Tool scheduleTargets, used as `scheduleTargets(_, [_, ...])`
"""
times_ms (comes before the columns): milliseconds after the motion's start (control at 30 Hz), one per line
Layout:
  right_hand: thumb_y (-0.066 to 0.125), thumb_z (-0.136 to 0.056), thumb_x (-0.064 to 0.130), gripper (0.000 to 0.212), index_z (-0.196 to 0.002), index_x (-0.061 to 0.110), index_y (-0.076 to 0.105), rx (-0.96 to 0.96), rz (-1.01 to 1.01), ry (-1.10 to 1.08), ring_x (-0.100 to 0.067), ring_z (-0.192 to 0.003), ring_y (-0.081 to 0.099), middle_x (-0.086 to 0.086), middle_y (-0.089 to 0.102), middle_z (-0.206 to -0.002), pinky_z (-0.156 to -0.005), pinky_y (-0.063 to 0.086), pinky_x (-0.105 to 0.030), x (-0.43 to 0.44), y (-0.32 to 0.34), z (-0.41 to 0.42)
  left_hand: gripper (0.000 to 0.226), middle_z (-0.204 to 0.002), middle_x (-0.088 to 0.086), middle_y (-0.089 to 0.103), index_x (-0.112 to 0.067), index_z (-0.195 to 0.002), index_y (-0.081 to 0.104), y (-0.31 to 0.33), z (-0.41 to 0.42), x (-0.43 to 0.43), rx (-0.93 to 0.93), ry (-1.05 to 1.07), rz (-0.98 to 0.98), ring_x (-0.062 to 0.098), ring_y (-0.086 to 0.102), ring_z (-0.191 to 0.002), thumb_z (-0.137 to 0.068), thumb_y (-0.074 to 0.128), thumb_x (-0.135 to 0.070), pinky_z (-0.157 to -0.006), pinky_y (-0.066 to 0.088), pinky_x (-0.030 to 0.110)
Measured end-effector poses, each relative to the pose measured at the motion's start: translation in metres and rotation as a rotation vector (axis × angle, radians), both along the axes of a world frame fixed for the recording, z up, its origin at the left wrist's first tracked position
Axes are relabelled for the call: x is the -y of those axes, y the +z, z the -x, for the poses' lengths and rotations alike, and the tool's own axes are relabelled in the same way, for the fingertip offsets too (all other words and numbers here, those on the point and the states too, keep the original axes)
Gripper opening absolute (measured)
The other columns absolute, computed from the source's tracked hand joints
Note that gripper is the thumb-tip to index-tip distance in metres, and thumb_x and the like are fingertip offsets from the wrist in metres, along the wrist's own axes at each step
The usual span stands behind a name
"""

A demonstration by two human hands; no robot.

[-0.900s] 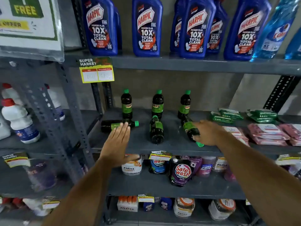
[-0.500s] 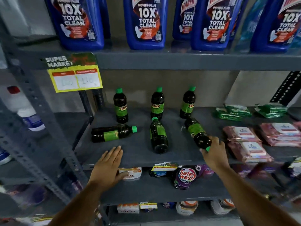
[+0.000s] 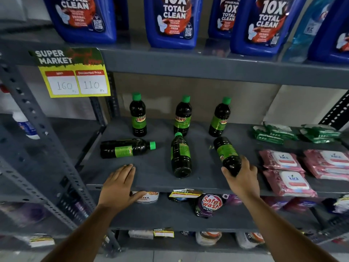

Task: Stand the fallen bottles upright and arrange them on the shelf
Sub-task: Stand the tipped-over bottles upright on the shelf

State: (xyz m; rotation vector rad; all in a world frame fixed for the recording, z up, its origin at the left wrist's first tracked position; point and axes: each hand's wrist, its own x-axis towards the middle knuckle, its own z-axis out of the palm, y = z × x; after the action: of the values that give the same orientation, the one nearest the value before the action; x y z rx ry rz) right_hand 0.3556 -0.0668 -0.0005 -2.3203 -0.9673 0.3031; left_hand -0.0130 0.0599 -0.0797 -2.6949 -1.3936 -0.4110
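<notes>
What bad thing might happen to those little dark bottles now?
The right hand grips the right fallen bottle at its cap end, near the shelf edge; it may slip off. Swinging it upright might knock the standing bottle behind. The middle fallen bottle could roll if bumped.

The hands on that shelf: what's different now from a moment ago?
The left hand drew back from the left fallen bottle to the shelf edge. The right hand slid to the right fallen bottle's cap end, gripping it. All six bottles kept their places.
</notes>
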Motion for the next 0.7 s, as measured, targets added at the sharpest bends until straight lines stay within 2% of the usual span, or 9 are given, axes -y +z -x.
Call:
scheduleTargets(133, [0.071,-0.077,0.048,0.079,-0.141,0.026,0.031,0.003,0.066,0.036,-0.042,-0.096,0.060,-0.019,0.046,-0.127,-0.076,0.048,-0.043,-0.004,0.006,-0.005,0.093,-0.136,0.021,0.053,0.002,-0.130,0.053,-0.001,0.000,0.000,-0.039,0.014,0.003,0.037,0.052,-0.122,-0.084,0.033,-0.076,-0.101,0.038,0.051])
scheduleTargets(267, [0.077,-0.071,0.039,0.068,-0.131,0.023,0.050,0.054,0.074,0.113,-0.035,-0.100,0.059,-0.015,0.063,-0.114,-0.080,0.050,-0.039,-0.009,0.030,-0.022,0.093,-0.144,0.019,0.046,0.001,-0.135,0.049,-0.001,-0.002,0.004,-0.039,0.046,0.010,0.034,0.045,-0.130,-0.081,0.038,-0.074,-0.109,0.023,0.045])
scheduleTargets(367, [0.078,-0.073,0.033,0.052,-0.121,0.022,0.062,0.179,0.017,0.176,-0.035,-0.102,0.060,-0.013,0.069,-0.108,-0.080,0.051,-0.036,-0.022,0.063,-0.034,0.092,-0.146,0.018,0.043,-0.001,-0.139,0.045,-0.001,0.000,0.005,-0.039,0.046,-0.002,0.033,0.042,-0.133,-0.082,0.040,-0.074,-0.111,0.024,0.045])
scheduleTargets(433, [0.078,-0.076,0.029,0.045,-0.118,0.021,0.065,0.185,-0.028,0.176,-0.030,-0.093,0.062,-0.014,0.069,-0.108,-0.074,0.046,-0.029,-0.036,0.087,-0.039,0.094,-0.147,0.017,0.042,-0.003,-0.141,0.042,0.000,-0.001,0.007,-0.063,0.058,-0.001,0.031,0.039,-0.135,-0.081,0.040,-0.075,-0.112,0.026,0.046])
scheduleTargets(500, [0.078,-0.077,0.025,0.042,-0.116,0.020,0.065,0.160,-0.060,0.183,-0.027,-0.089,0.061,-0.012,0.068,-0.109,-0.073,0.045,-0.027,-0.053,0.104,-0.042,0.096,-0.148,0.017,0.041,-0.003,-0.142,0.040,0.003,-0.002,0.008,-0.086,0.073,0.009,0.031,0.039,-0.135,-0.081,0.039,-0.077,-0.111,0.027,0.046])
scheduleTargets(600, [0.075,-0.080,0.024,0.045,-0.121,0.019,0.058,0.170,-0.018,0.239,-0.031,-0.102,0.062,-0.013,0.064,-0.116,-0.078,0.049,-0.032,-0.081,0.117,-0.047,0.098,-0.149,0.016,0.039,-0.002,-0.143,0.038,0.007,-0.002,0.009,-0.100,0.084,0.032,0.030,0.036,-0.137,-0.080,0.037,-0.077,-0.111,0.029,0.047])
scheduleTargets(700, [0.066,-0.086,0.020,0.048,-0.132,0.016,0.054,0.223,0.018,0.273,-0.035,-0.113,0.059,-0.017,0.061,-0.127,-0.086,0.046,-0.030,-0.105,0.125,-0.056,0.099,-0.152,0.014,0.034,-0.003,-0.145,0.035,0.009,-0.001,0.008,-0.109,0.085,0.055,0.028,0.032,-0.140,-0.081,0.034,-0.079,-0.112,0.027,0.046])
